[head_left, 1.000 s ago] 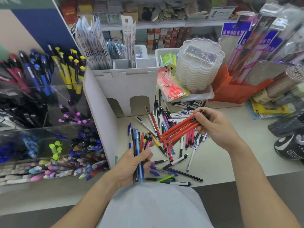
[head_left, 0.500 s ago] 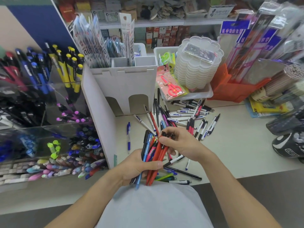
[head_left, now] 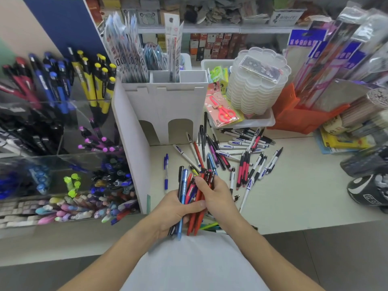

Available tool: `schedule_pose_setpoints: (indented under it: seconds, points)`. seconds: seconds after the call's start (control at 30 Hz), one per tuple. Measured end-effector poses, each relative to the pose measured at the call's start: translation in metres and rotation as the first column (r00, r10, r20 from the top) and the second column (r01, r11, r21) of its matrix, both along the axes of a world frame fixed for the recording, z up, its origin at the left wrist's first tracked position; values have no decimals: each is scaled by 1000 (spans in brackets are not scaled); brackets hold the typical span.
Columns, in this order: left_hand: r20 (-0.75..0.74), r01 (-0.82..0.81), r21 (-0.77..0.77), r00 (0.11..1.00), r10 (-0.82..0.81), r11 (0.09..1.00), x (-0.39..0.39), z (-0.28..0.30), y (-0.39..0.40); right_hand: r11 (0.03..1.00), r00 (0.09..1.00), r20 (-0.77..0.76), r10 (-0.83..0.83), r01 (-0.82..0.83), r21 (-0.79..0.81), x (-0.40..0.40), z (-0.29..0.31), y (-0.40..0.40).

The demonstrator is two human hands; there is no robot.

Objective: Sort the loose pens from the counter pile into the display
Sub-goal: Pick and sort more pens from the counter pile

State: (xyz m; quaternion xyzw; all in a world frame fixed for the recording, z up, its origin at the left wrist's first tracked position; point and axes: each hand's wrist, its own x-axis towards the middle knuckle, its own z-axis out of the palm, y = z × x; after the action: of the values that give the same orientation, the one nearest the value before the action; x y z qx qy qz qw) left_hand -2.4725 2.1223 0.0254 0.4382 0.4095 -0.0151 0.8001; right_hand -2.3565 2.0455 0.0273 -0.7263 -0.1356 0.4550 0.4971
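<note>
While left hand point(head_left: 168, 213) grips the pens point(head_left: 194, 198) and right hand point(head_left: 216, 195) pinches their tops, we should square them before the display point(head_left: 69, 164).

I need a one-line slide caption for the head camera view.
Both hands grip a mixed pen bundle above the counter pile, beside the pen display.

You are standing at the counter point(head_left: 294, 198) of a stationery shop. At left, a clear tiered display point(head_left: 63, 156) holds pens sorted by colour; far shelves point(head_left: 210, 30) carry boxed stock, and packaged scissors point(head_left: 224, 111) and bagged goods point(head_left: 340, 51) stand to the right.
</note>
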Motion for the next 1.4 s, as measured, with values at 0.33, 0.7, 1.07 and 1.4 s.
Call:
schedule_pose_setpoints:
  seconds: [0.33, 0.7, 1.07, 1.4]
  points:
    - [121, 19, -49, 993, -13, 999, -5, 6, 4, 967, 976, -181, -123, 159, 197, 25, -2, -3]
    - [180, 266, 15, 947, -265, 964, -14, 17, 17, 846, 843, -67, 533, -530, 62, 78, 43, 15]
    - [96, 335, 202, 928, -359, 920, -10, 24, 16, 833, 833, 40, 552, -553, 18, 79, 44, 22]
    - [69, -178, -87, 980, 185, 980, -13, 5, 12, 918, 976, 27, -215, 192, 346, 106, 39, -15]
